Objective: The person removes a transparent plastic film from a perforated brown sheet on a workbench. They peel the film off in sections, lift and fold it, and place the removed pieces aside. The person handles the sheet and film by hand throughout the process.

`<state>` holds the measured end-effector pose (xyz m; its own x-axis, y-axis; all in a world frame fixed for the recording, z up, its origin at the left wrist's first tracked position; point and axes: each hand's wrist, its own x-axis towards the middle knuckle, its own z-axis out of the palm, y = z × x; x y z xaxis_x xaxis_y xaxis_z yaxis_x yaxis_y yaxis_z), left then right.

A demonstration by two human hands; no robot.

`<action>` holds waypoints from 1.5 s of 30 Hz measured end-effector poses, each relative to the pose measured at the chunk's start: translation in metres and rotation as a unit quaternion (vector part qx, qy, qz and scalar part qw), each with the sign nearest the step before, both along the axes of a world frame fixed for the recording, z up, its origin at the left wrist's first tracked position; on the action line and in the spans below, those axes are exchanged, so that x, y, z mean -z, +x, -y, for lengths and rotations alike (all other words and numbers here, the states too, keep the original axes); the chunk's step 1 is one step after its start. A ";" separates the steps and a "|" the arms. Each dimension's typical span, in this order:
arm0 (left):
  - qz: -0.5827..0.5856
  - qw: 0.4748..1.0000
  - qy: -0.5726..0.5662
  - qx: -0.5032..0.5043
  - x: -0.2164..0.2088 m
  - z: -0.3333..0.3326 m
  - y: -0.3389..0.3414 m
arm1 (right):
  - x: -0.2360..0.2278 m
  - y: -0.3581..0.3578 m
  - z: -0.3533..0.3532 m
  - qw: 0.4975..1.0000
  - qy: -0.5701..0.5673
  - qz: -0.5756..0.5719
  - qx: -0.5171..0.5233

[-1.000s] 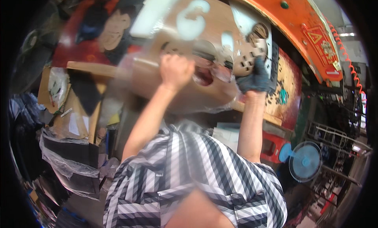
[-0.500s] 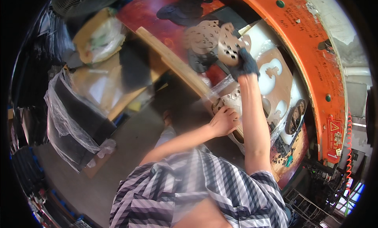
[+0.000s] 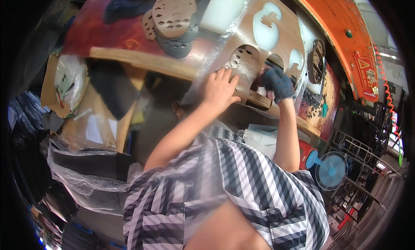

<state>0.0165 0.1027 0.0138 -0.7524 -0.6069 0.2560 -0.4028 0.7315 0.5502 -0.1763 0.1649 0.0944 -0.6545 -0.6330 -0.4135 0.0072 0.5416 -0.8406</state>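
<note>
Head view, left to right: a perforated tan piece (image 3: 174,12) lies on dark pieces (image 3: 183,43) on the red table (image 3: 97,29). The bare left hand (image 3: 220,90), fingers spread, lies over the near edge of the tan sheet (image 3: 288,38), which has several cut-outs. The gloved right hand (image 3: 279,82) is at 1 cut-out; whether it pinches anything cannot be told. Rightward stands a blue fan (image 3: 332,171).

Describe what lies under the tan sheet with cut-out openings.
White material shows through the curved opening, and what looks like a wooden edge through the opening at the gloved right hand. Anything beneath the solid parts of the tan sheet is covered.
</note>
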 end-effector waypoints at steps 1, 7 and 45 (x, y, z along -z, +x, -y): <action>0.003 1.000 -0.005 0.015 0.001 0.001 0.001 | 0.009 0.003 -0.013 0.992 0.025 -0.080 -0.096; -0.107 0.993 -0.019 0.043 0.006 0.017 0.006 | 0.052 -0.004 -0.006 0.975 0.155 -0.061 -0.146; -0.301 0.435 0.848 -0.036 -0.019 -0.023 -0.013 | 0.002 0.029 -0.049 0.937 -0.067 -0.300 -0.167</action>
<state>0.0036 0.1259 0.0328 -0.8224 -0.3232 -0.4682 0.1986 -0.9343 0.2961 -0.1475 0.2135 0.0925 -0.5002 -0.8635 0.0644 -0.6398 0.3184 -0.6995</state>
